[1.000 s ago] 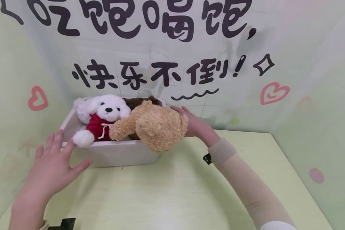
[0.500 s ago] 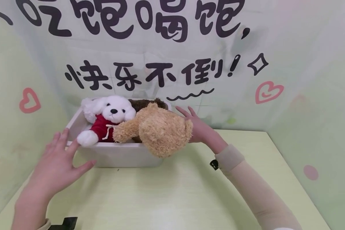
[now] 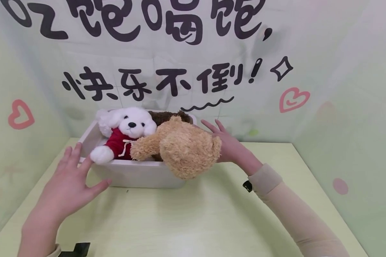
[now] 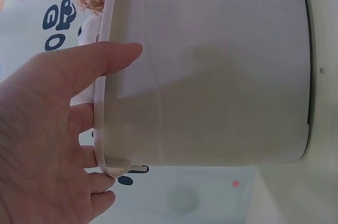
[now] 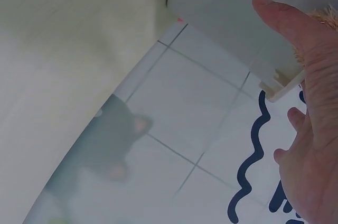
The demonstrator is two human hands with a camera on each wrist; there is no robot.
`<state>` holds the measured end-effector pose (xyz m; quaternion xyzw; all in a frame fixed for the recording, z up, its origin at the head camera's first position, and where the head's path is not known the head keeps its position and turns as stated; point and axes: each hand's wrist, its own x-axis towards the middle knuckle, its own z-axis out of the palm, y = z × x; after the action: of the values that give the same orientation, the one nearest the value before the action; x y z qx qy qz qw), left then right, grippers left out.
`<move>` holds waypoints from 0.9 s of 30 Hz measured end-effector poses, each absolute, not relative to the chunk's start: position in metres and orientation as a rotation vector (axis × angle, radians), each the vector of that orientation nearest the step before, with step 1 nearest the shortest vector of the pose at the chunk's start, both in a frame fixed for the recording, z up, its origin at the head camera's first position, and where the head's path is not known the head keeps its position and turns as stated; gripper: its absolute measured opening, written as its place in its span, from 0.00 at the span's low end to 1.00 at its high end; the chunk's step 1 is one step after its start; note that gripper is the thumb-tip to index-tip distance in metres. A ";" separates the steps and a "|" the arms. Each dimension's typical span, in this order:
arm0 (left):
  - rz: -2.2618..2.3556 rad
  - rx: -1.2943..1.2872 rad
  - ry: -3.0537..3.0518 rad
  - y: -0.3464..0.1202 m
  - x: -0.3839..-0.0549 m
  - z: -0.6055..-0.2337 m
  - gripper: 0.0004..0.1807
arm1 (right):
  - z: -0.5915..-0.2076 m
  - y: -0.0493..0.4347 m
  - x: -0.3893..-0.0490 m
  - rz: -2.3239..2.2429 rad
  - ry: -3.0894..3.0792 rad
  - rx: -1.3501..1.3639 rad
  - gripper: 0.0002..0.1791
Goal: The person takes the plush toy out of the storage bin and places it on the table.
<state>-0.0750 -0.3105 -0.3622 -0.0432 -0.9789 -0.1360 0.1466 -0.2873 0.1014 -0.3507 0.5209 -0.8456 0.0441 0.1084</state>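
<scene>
A white rectangular bin (image 3: 141, 175) stands on the table against the back wall. My left hand (image 3: 65, 189) is at its front left corner, fingers extended along the rim and thumb spread before the front wall. My right hand (image 3: 233, 146) is at the right end, fingers extended; the tan plush toy hides part of it. The right wrist view shows its thumb (image 5: 277, 18) in front of the bin. Inside are a white plush dog (image 3: 132, 125) in a red hoodie, a dark brown plush (image 3: 167, 116) and the tan plush (image 3: 189, 150), which hangs over the front rim.
A pale yellow table (image 3: 167, 221) extends in front of the bin and to its right. Printed wall sheets (image 3: 334, 117) with black lettering and pink hearts border the table at the back and sides.
The bin and its plush toys have shifted right along the table, and both hands have moved right with it. The head view has turned slightly right.
</scene>
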 end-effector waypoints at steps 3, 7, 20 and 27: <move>-0.389 -0.126 -2.821 -0.306 -0.075 -0.363 0.51 | -0.352 0.106 -0.291 0.143 -2.466 1.550 0.54; -0.381 -0.114 -2.824 -0.299 -0.074 -0.363 0.52 | -0.353 0.110 -0.296 0.198 -2.442 1.585 0.53; -0.262 -0.211 -2.738 -0.298 -0.074 -0.366 0.48 | -0.353 0.115 -0.295 0.235 -2.466 1.576 0.55; -0.272 -0.259 -2.712 -0.306 -0.077 -0.372 0.49 | -0.341 0.120 -0.289 0.197 -2.584 1.471 0.59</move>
<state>-0.0770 -0.3059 -0.3720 -0.0926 -0.9704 -0.0973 0.2007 -0.2892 0.1204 -0.3410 0.4920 -0.8643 0.0660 0.0811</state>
